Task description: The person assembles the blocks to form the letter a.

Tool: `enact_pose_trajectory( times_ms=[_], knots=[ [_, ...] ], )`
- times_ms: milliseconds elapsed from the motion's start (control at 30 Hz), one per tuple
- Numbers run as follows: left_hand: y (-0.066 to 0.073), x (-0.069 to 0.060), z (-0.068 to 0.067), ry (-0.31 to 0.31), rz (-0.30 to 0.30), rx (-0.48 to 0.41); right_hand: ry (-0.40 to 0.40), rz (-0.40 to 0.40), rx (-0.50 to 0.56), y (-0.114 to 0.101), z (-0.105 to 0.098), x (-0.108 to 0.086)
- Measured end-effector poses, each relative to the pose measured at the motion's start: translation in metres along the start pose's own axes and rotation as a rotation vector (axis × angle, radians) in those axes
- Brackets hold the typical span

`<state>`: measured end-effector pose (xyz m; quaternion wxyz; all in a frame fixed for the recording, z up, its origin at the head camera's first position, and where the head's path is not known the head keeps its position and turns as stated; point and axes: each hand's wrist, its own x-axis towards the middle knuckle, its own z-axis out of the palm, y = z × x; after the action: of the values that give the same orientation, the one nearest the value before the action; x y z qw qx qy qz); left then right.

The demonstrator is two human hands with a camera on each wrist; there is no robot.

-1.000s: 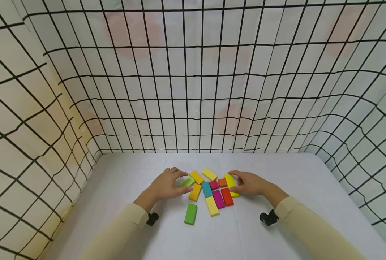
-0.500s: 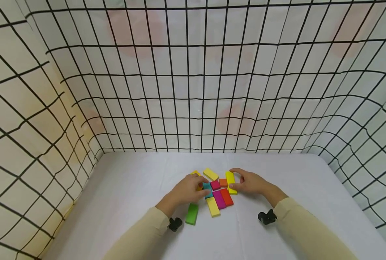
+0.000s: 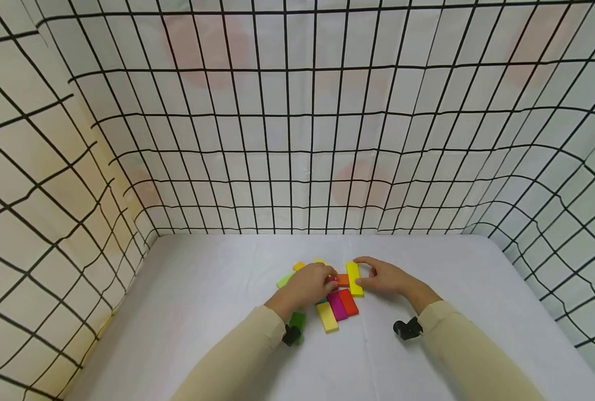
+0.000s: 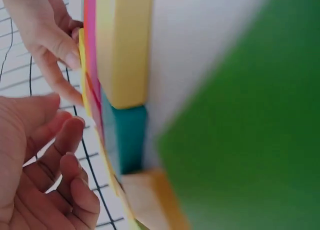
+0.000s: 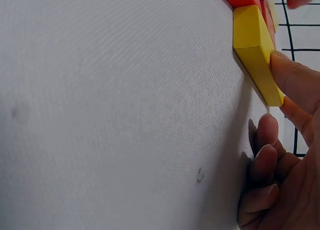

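Observation:
My right hand (image 3: 388,280) pinches a bright yellow block (image 3: 354,279) lengthwise, the thumb near one end and the index finger at the other. The block lies on the table against the orange block (image 3: 344,280). My left hand (image 3: 308,285) hovers over the group, fingertips by a small crimson block (image 3: 333,278); in the left wrist view its fingers are loosely bent with nothing between them. A red block (image 3: 349,302), a magenta block (image 3: 337,306) and a pale yellow block (image 3: 327,317) lie together below. The left hand mostly hides the teal block (image 4: 131,140).
A green block (image 3: 297,320) lies nearer, partly behind the left wrist's black camera (image 3: 291,335). Light green (image 3: 283,280) and amber (image 3: 298,266) blocks show past the left hand. Black grid netting (image 3: 297,150) over white walls surrounds the white table (image 3: 202,289).
My left hand has moved right from beside the light green block to over the crimson block. The yellow block under my right hand has straightened and shifted slightly away from me.

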<state>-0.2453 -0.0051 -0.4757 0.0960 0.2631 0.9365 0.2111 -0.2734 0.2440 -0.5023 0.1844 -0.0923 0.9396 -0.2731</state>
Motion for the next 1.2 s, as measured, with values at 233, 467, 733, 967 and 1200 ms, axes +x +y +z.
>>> enact_pose_trajectory(
  times_ms=[233,467,733,967,1200],
  knots=[
    [0.010,0.019,0.006,-0.012,-0.052,0.079,-0.006,0.009,0.023,-0.001,0.001,0.003],
    [0.009,0.025,0.014,-0.025,-0.122,0.057,-0.017,0.026,0.028,-0.004,0.000,0.002],
    [0.011,0.026,0.016,-0.031,-0.157,0.061,-0.018,0.035,0.009,-0.005,0.000,0.001],
    [0.012,0.023,0.019,-0.023,-0.187,0.081,-0.019,0.042,0.019,-0.006,0.001,-0.001],
    [0.012,0.021,0.020,-0.012,-0.180,0.085,-0.013,0.054,0.006,-0.007,0.000,-0.002]
  ],
)
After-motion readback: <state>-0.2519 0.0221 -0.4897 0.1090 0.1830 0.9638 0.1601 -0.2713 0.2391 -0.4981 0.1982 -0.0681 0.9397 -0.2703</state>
